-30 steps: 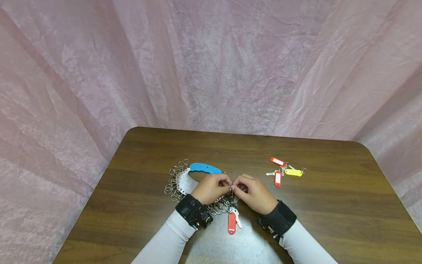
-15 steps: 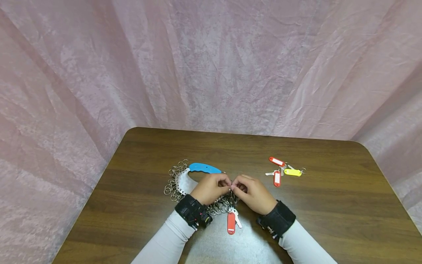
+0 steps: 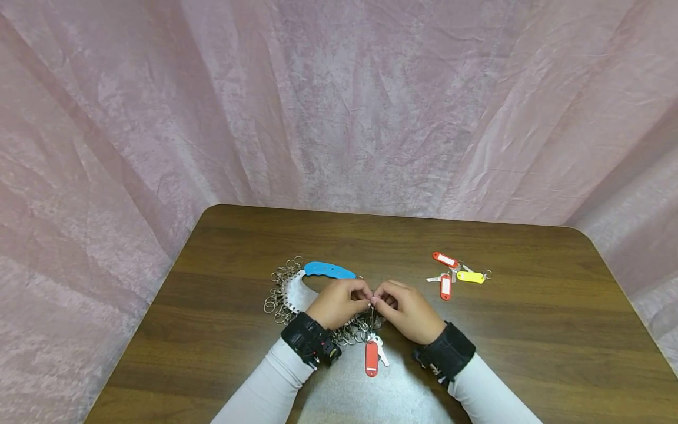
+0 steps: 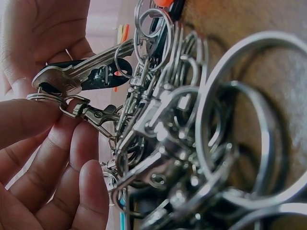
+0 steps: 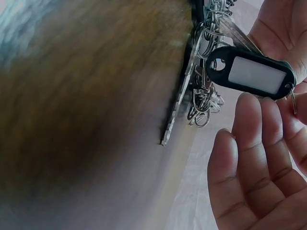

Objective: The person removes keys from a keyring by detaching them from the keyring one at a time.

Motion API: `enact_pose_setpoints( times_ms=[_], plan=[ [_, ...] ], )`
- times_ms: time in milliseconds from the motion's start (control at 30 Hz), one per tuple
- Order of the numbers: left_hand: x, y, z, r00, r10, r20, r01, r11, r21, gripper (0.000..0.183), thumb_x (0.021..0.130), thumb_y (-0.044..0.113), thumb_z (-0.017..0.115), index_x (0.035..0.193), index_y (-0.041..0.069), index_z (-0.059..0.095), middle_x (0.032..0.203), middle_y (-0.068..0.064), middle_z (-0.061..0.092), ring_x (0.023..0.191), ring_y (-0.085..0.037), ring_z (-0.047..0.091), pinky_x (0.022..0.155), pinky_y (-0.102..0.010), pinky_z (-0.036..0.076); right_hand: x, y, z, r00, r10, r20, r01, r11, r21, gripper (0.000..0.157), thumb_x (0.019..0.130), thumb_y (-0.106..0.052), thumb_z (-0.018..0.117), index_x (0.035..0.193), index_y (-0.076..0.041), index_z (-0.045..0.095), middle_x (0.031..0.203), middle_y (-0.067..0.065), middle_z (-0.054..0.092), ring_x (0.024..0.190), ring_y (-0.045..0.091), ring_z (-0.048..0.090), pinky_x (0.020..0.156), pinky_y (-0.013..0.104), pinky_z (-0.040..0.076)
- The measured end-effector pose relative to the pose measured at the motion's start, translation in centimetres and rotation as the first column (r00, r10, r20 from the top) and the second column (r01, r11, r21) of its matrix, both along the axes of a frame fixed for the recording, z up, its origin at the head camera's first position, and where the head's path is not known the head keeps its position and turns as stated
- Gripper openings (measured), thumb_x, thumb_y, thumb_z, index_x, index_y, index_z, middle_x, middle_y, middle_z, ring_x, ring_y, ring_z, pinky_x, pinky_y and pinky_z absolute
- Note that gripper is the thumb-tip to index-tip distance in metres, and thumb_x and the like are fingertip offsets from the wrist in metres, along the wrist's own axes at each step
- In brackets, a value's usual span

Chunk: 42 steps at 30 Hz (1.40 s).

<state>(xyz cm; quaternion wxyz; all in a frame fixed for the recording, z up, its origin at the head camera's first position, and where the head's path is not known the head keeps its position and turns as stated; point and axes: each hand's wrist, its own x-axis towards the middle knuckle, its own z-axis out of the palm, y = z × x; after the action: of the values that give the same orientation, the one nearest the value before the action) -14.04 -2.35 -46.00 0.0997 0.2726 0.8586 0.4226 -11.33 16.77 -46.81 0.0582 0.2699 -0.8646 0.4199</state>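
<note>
In the head view my left hand (image 3: 339,303) and right hand (image 3: 410,309) meet at the fingertips over a key rack with a blue handle (image 3: 329,270) and a silver crescent plate (image 3: 298,294). Between thumb and finger the left hand pinches a small split ring (image 4: 48,99). That ring is joined to a metal snap hook (image 4: 96,116) and carries a key (image 4: 88,64) and a black key tag (image 5: 256,74). At the same ring, the right hand pinches with its fingertips, partly cut off in the right wrist view. Other fingers stay loosely bent.
Several snap hooks with larger rings (image 3: 271,305) fringe the plate. A red tag (image 3: 372,359) with a key (image 3: 382,353) hangs at its near side. On the wooden table (image 3: 540,318) to the right lie red tags (image 3: 445,287), a yellow tag (image 3: 470,277) and keys.
Both hands keep their place over the rack. Only their fingertips shift slightly at the split ring.
</note>
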Motion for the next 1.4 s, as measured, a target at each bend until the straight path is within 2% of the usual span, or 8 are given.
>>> enact_pose_setpoints(
  times_ms=[1000, 1400],
  plan=[
    [-0.01, -0.03, 0.02, 1.000, -0.004, -0.014, 0.004, 1.000, 0.011, 0.009, 0.084, 0.011, 0.067, 0.083, 0.020, 0.065, 0.073, 0.011, 0.059, 0.069, -0.006, 0.056, 0.063, -0.023, 0.047, -0.11, 0.17, -0.24, 1.000, -0.009, 0.000, 0.009, 1.000, 0.009, 0.009, 0.090, -0.011, 0.063, 0.086, -0.019, 0.061, 0.081, -0.012, 0.054, 0.070, 0.004, 0.054, 0.060, 0.024, 0.048],
    [0.00, 0.01, 0.02, 1.000, -0.005, -0.008, 0.005, 1.000, 0.023, 0.007, 0.084, 0.012, 0.068, 0.084, 0.019, 0.065, 0.073, 0.011, 0.059, 0.069, -0.005, 0.056, 0.064, -0.023, 0.047, 0.01, 0.24, -0.19, 1.000, -0.025, 0.008, 0.025, 0.999, 0.032, 0.008, 0.089, -0.011, 0.062, 0.086, -0.018, 0.061, 0.081, -0.011, 0.054, 0.070, 0.004, 0.054, 0.060, 0.028, 0.049]
  ],
)
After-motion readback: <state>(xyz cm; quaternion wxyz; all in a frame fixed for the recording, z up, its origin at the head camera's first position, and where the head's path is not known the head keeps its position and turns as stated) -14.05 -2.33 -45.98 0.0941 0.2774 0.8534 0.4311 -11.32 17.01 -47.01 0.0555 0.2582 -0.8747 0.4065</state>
